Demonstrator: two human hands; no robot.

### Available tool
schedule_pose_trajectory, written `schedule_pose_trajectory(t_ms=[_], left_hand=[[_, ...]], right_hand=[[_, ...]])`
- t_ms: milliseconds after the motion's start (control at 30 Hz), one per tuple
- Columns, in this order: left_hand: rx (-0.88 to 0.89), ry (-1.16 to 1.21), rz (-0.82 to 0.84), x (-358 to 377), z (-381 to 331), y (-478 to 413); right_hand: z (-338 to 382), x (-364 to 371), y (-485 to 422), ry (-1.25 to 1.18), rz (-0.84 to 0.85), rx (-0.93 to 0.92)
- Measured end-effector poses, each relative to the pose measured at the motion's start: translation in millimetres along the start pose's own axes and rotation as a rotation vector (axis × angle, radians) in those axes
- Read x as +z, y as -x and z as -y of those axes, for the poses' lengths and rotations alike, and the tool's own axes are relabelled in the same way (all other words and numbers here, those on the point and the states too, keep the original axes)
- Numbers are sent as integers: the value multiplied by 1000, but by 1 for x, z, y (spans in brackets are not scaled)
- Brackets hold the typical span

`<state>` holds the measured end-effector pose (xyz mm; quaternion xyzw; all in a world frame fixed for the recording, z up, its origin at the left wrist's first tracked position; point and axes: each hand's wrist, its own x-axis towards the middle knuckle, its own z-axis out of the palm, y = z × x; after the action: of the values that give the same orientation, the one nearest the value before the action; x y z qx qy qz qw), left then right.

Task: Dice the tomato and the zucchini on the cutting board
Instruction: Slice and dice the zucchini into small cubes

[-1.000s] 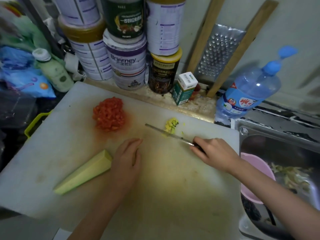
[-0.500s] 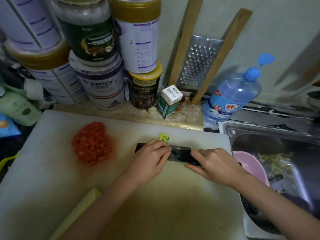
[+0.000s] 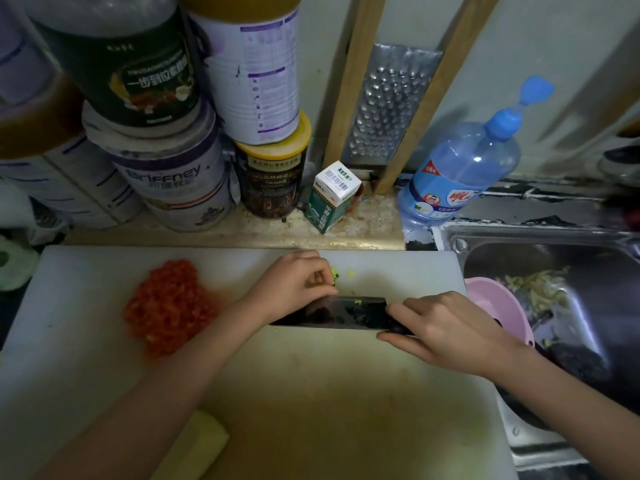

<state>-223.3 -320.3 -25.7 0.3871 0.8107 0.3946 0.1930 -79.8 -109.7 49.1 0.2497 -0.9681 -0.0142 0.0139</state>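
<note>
A heap of diced red tomato (image 3: 169, 304) lies on the left of the white cutting board (image 3: 311, 393). A few yellow-green zucchini bits (image 3: 335, 273) lie near the board's far edge. The uncut pale zucchini piece (image 3: 194, 445) lies at the near edge under my left forearm. My right hand (image 3: 443, 327) grips the handle of a dark cleaver (image 3: 346, 313), its flat side turned up with zucchini bits stuck on it. My left hand (image 3: 298, 285) rests on the blade's far end, fingers curled and pinched together above it.
Stacked tins (image 3: 166, 133) and a small green carton (image 3: 332, 197) stand behind the board. A wooden-framed grater (image 3: 391, 105) leans on the wall. A blue bottle (image 3: 457, 171) stands by the sink (image 3: 554, 271), which holds a pink bowl (image 3: 495, 303) and peelings.
My left hand left the zucchini piece and moved onto the cleaver's blade. The cleaver turned flat side up. The view tilted forward, closer to the tins.
</note>
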Motion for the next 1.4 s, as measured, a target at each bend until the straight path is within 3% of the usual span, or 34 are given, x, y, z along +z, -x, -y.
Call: schedule_pose_trajectory(t_ms=[167, 267, 400, 500, 667, 933, 1133, 1300, 1400], left_hand=[[37, 2, -24, -3, 3, -4], [181, 6, -78, -4, -7, 1], [397, -71, 59, 2, -23, 5], [439, -124, 98, 7, -21, 0], [370, -165, 168, 1, -4, -10], [181, -206, 10, -6, 8, -7], [95, -336, 24, -2, 3, -4], [-6, -334, -88, 3, -8, -1], [-86, -181, -197, 4, -12, 0]], right_hand=[[4, -5, 0, 12, 13, 23], [3, -5, -1, 24, 21, 41], [0, -3, -4, 27, 41, 40], [0, -3, -8, 41, 50, 30], [1, -1, -14, 47, 49, 20], [5, 3, -9, 55, 73, 35], [8, 2, 0, 59, 87, 45], [9, -4, 10, 66, 62, 101], [9, -2, 21, 47, 60, 172]])
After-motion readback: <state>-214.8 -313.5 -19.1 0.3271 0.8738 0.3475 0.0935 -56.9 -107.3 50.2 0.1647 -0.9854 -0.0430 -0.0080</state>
